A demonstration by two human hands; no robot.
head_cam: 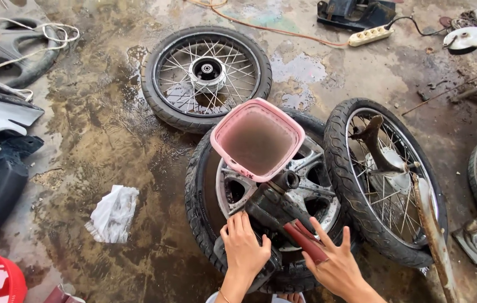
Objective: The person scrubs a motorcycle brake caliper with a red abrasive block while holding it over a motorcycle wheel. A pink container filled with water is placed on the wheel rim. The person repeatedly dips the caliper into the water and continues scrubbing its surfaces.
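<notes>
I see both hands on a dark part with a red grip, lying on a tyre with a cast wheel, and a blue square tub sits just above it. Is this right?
Not quite: the tub is pink, not blue, as the head view shows. The rest holds: the left hand and right hand are on the dark part with its red grip, which lies on the cast wheel and its tyre.

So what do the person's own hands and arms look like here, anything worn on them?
Both are bare: no gloves and no sleeves in view. The left hand has a thin bracelet at the wrist, close to the bottom edge of the picture. The right hand shows no ring, watch or band, and its forearm runs bare out of the picture. Nails look short and unpainted, as far as the view lets me tell.
</notes>
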